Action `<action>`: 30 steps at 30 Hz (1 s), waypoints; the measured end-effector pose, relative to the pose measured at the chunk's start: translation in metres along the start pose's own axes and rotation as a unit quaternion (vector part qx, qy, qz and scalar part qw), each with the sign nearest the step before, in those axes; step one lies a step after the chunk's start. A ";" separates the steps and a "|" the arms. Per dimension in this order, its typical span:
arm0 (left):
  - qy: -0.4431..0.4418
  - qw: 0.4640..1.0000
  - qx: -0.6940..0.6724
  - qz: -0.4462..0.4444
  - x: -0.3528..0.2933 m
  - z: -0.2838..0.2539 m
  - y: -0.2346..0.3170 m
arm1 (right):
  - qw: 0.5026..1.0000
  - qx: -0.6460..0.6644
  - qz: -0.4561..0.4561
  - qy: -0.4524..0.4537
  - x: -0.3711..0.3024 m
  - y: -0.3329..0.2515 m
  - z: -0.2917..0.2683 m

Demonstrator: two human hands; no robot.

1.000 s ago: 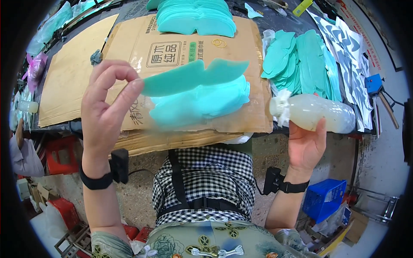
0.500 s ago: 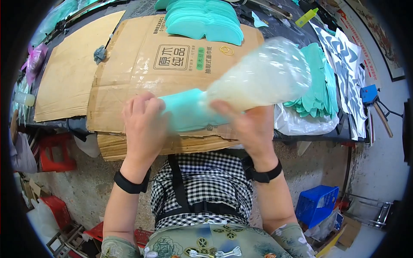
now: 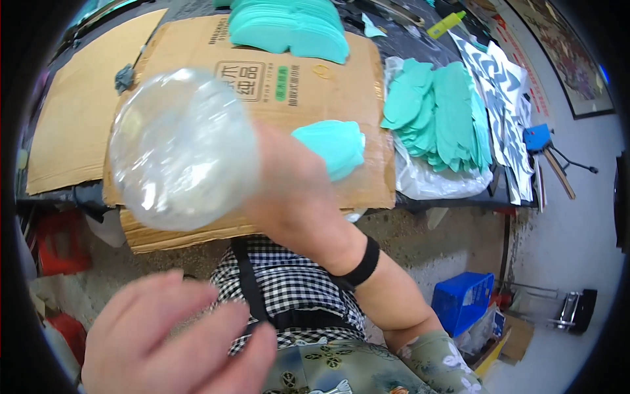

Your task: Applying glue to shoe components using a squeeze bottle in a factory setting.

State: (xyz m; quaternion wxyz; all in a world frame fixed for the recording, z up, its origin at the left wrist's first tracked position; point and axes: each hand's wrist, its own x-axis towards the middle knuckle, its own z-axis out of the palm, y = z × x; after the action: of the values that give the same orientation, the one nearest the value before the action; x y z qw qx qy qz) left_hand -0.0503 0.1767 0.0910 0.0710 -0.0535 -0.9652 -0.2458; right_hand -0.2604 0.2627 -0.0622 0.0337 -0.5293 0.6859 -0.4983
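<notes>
My right hand (image 3: 289,177) grips a clear, rounded plastic bottle (image 3: 184,151), its broad end tilted up toward me and the rest hidden by the hand. It reaches leftward over the cardboard sheet (image 3: 262,118). Close below, my left hand (image 3: 170,335) is raised near my body, blurred, with its fingers loosely bent and apart; nothing shows in it. A small teal stack (image 3: 338,148) of thin pieces lies on the cardboard, partly behind my right wrist.
A large stack of teal shaped sheets (image 3: 289,29) stands at the cardboard's far edge. More teal pieces (image 3: 453,115) lie on white plastic at the right, beside printed paper (image 3: 502,111). A yellow-green bottle (image 3: 446,25) lies far right; a blue crate (image 3: 462,302) sits on the floor.
The bottle swung left in my right hand, its broad end turning toward me. My left hand let go of the teal pieces and drew back toward my body. The view shifted slightly right.
</notes>
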 end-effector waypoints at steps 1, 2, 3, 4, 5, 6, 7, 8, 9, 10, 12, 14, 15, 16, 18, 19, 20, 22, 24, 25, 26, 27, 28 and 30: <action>0.003 1.000 -0.015 0.010 0.000 -0.010 0.008 | 1.000 -0.007 0.024 0.008 -0.002 0.005 -0.006; -0.001 1.000 -0.006 0.029 -0.001 -0.016 0.013 | 0.999 -0.011 0.045 0.013 -0.001 0.015 -0.023; -0.004 0.999 0.003 0.045 -0.003 -0.021 0.019 | 0.999 -0.004 0.051 0.018 -0.003 0.022 -0.037; -0.009 0.998 0.013 0.059 -0.007 -0.022 0.023 | 0.989 0.034 0.142 0.036 -0.006 0.027 -0.056; 0.002 0.999 0.021 0.050 -0.009 -0.017 0.029 | 0.977 0.065 0.175 0.099 0.000 0.039 -0.071; 0.075 0.994 0.046 0.071 -0.013 -0.005 0.028 | 0.974 0.039 0.177 0.132 0.003 0.046 -0.085; 0.148 0.982 0.071 0.093 -0.011 0.018 0.023 | 0.974 0.014 0.161 0.156 0.002 0.048 -0.098; 0.165 0.979 0.078 0.089 -0.011 0.027 0.024 | 0.972 -0.036 0.169 0.158 0.001 0.050 -0.107; 0.181 0.976 0.084 0.085 -0.011 0.035 0.026 | 0.968 -0.084 0.176 0.158 0.002 0.052 -0.112; 0.197 0.973 0.090 0.080 -0.010 0.042 0.027 | 0.962 -0.133 0.174 0.164 0.001 0.051 -0.114; 0.123 0.985 0.085 0.091 -0.010 0.042 0.030 | 0.967 -0.119 0.177 0.140 -0.004 0.044 -0.107; 0.048 0.991 0.082 0.097 -0.007 0.039 0.031 | 0.959 -0.150 0.206 0.123 -0.011 0.033 -0.091; 0.013 0.991 0.082 0.106 -0.005 0.036 0.031 | 0.960 -0.094 0.229 0.133 -0.015 0.027 -0.083; -0.009 0.994 0.059 0.097 -0.001 0.036 0.030 | 0.971 -0.066 0.202 0.107 -0.020 0.020 -0.070; -0.050 0.996 0.015 0.075 0.006 0.038 0.027 | 0.988 -0.012 0.141 0.060 -0.022 0.007 -0.039; -0.068 0.996 0.001 0.061 0.007 0.039 0.024 | 0.996 -0.062 0.037 0.055 -0.021 0.001 -0.020; -0.088 0.995 -0.014 0.046 0.006 0.042 0.022 | 0.994 -0.094 -0.039 0.027 -0.018 -0.006 -0.008; -0.084 0.996 -0.031 -0.008 -0.002 0.047 0.009 | 0.998 -0.056 -0.019 -0.009 -0.008 -0.015 0.009; -0.090 0.994 -0.001 -0.062 -0.021 0.042 -0.010 | 0.999 -0.012 0.021 -0.024 0.011 -0.014 0.009; -0.040 0.993 0.014 -0.110 -0.033 0.038 -0.019 | 0.999 0.012 0.050 -0.008 0.022 -0.010 0.003; 0.001 0.987 0.030 -0.155 -0.045 0.035 -0.028 | 0.996 0.037 0.081 0.017 0.028 -0.008 -0.002; -0.009 0.977 0.058 -0.206 -0.058 0.029 -0.037 | 0.996 0.005 0.073 0.057 0.033 -0.007 -0.005; -0.020 0.965 0.082 -0.250 -0.068 0.023 -0.047 | 0.999 0.013 0.043 0.024 0.032 -0.007 -0.004; -0.012 0.956 0.113 -0.271 -0.074 0.022 -0.073 | 0.999 0.004 0.044 -0.004 0.026 -0.007 0.005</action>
State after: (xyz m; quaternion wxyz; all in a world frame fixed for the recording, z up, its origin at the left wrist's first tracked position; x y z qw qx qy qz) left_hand 0.0096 0.1188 0.0261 -0.0042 0.2159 -0.9656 -0.1446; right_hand -0.2638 0.2397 -0.0470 0.0607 -0.5005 0.7064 -0.4969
